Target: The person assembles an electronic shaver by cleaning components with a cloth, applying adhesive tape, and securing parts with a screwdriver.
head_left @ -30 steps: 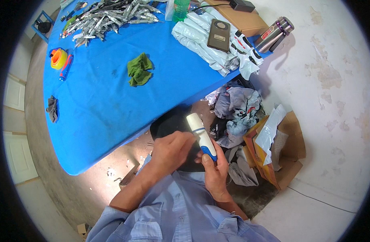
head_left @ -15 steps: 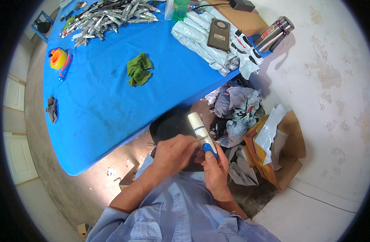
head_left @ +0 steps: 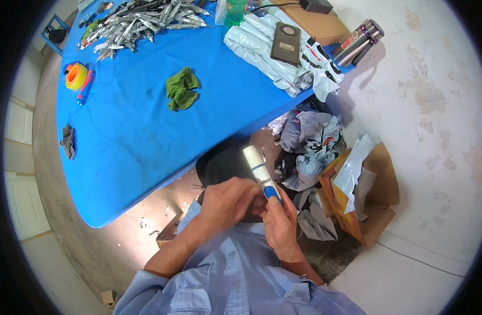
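Two hands are seen, left (head_left: 228, 202) and right (head_left: 278, 223), with one white-and-blue tube (head_left: 262, 174) held between them. On the blue counter (head_left: 125, 142): one green rag (head_left: 181, 88), one grey rag (head_left: 68, 141), one orange tape roll (head_left: 76, 76), one steel flask (head_left: 358, 40), one dark flat device (head_left: 285, 43). The silvery pile (head_left: 141, 18) can't really be counted.

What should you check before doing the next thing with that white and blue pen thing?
1. Right hand grips the white and blue pen-shaped device: ok.
2. Left hand touches its lower part: ok.
3. Device tip free, pointing away from the body: ok.
4. What the left fingertips work on: cannot tell, hidden.
5. Blue table has bare space near the green cloth: ok.
6. Floor by the cardboard box tidy: not ok, crumpled bags lie there.
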Tool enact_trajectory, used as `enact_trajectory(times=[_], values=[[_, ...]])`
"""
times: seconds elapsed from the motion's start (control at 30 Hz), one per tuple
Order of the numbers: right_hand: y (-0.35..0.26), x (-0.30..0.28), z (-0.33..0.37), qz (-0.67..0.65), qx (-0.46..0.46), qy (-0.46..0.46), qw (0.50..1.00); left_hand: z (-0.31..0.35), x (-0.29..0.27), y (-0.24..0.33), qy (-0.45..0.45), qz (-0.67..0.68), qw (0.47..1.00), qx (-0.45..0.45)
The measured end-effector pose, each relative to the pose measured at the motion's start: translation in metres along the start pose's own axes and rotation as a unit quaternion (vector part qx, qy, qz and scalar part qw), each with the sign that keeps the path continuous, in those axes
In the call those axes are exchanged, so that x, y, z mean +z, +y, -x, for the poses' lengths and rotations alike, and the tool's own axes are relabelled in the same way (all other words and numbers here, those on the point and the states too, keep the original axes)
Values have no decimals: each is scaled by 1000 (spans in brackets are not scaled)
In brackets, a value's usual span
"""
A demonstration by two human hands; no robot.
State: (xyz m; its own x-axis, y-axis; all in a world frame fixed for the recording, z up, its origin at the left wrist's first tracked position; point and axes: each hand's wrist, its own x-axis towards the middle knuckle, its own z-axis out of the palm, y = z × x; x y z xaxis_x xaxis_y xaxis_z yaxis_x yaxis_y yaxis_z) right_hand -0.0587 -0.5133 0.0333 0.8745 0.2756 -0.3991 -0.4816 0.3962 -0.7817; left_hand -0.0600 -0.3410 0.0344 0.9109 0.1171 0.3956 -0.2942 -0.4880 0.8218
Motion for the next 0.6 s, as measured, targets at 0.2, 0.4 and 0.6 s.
enact_trajectory(times=[0.2, 0.4, 0.6], values=[[2, -2, -1, 34, -8, 0, 999, 4, 7, -5, 4, -11, 1000, 10], [1, -2, -1, 62, -27, 9, 998, -6, -7, -7, 7, -28, 999, -37], [0, -1, -2, 85, -36, 10, 996, 5, 5, 0, -32, 0, 999, -25]])
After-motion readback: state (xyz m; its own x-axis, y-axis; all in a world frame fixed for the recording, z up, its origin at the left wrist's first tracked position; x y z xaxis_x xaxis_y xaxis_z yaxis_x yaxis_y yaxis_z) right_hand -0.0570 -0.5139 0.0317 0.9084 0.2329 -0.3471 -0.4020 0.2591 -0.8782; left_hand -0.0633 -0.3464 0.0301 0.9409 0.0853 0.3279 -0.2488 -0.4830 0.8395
